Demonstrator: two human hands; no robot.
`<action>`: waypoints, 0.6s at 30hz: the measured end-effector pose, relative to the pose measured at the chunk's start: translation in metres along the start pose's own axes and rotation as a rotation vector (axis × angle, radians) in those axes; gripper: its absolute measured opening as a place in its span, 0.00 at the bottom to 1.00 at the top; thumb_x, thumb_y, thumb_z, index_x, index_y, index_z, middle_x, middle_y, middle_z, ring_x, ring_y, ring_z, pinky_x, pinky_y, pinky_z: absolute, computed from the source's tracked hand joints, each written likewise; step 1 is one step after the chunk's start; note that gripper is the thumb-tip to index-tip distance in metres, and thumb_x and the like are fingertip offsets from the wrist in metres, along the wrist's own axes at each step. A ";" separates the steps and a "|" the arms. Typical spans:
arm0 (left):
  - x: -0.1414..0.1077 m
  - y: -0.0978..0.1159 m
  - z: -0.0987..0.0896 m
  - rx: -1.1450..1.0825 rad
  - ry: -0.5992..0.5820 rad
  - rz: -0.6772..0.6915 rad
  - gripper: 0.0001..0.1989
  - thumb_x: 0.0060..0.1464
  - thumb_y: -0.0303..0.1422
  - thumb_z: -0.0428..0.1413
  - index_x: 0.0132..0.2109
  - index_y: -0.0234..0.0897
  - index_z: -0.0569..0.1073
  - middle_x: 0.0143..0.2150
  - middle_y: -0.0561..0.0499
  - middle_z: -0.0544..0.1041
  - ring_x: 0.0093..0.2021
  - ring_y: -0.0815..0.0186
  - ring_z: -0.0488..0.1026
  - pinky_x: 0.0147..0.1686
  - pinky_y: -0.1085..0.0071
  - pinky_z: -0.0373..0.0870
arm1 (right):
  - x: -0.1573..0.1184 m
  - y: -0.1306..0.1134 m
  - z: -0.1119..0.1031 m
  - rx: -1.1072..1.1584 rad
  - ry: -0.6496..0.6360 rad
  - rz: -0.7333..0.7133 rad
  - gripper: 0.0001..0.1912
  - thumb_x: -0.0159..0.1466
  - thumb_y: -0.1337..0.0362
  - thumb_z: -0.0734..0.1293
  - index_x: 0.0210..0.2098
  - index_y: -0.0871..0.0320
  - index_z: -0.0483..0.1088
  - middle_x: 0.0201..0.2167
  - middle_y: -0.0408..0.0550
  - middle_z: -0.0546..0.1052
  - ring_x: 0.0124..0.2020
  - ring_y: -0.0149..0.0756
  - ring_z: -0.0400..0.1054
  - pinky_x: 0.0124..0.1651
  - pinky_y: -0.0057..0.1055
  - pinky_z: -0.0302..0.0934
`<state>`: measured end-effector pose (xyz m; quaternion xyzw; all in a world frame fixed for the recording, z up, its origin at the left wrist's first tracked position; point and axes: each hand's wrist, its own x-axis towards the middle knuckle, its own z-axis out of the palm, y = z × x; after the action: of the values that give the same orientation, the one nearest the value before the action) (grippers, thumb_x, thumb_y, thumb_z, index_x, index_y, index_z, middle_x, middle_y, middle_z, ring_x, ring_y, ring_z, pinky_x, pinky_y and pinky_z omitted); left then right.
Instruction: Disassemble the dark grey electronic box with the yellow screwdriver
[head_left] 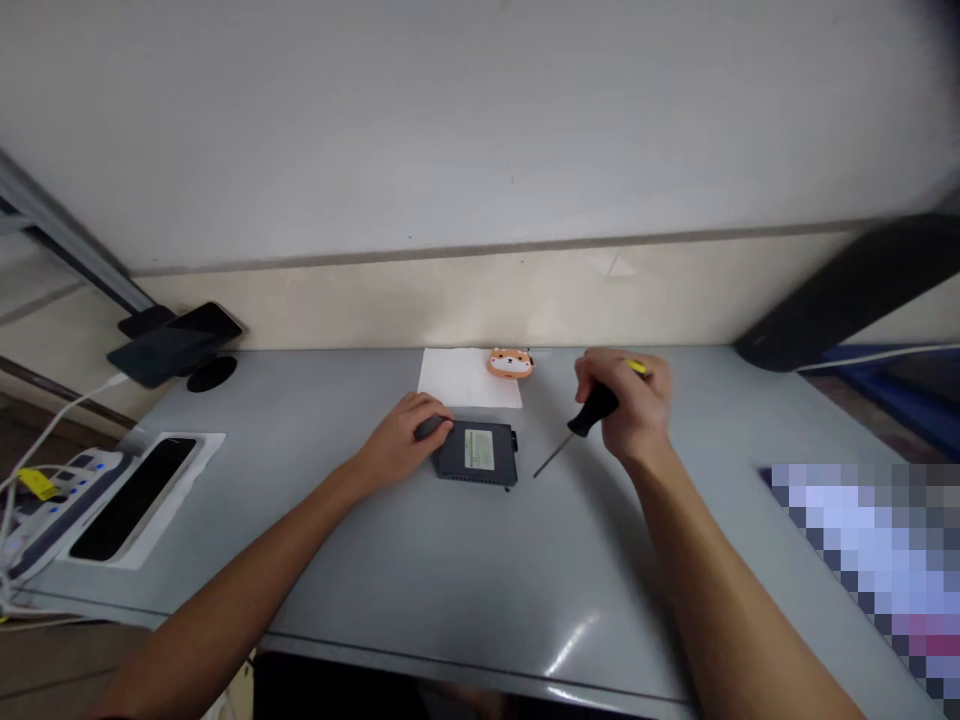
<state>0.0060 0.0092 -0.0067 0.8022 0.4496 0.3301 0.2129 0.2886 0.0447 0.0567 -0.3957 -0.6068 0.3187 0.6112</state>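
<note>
Head view: the left hand [405, 438] grasps the far-left corner of a dark box [478, 453] between the hands. The right hand [634, 400] is wrapped round a screwdriver [592, 410], its tip just beside the box. Firm bracing and an upright shaft would likely limit slipping.

Box [455, 456] matt; screwdriver shaft [553, 456] metal; tabletop [465, 580] glossy.

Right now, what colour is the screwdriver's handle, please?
The handle is black with a yellow end, in the head view.
</note>
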 end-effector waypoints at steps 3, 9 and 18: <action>0.001 0.000 0.000 0.008 0.005 0.026 0.07 0.69 0.34 0.53 0.46 0.41 0.76 0.43 0.49 0.78 0.47 0.62 0.74 0.52 0.62 0.70 | -0.012 -0.023 0.009 -0.131 -0.260 -0.044 0.19 0.62 0.67 0.63 0.14 0.57 0.63 0.14 0.41 0.61 0.19 0.29 0.55 0.23 0.33 0.45; -0.001 0.000 0.000 0.034 -0.014 0.053 0.09 0.71 0.34 0.50 0.48 0.41 0.75 0.46 0.48 0.78 0.50 0.61 0.73 0.54 0.60 0.70 | -0.030 -0.027 0.039 -0.363 -0.402 -0.290 0.19 0.62 0.72 0.62 0.16 0.57 0.57 0.15 0.39 0.60 0.19 0.26 0.51 0.26 0.32 0.44; -0.004 0.005 -0.001 0.078 -0.032 0.080 0.12 0.72 0.32 0.46 0.54 0.41 0.74 0.49 0.47 0.76 0.52 0.61 0.74 0.56 0.59 0.71 | -0.043 -0.029 0.056 -0.270 -0.251 -0.430 0.20 0.66 0.70 0.60 0.17 0.56 0.62 0.15 0.41 0.63 0.19 0.29 0.56 0.27 0.32 0.49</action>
<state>0.0066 0.0038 -0.0041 0.8325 0.4262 0.3076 0.1752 0.2274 -0.0014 0.0576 -0.2931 -0.7848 0.1447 0.5265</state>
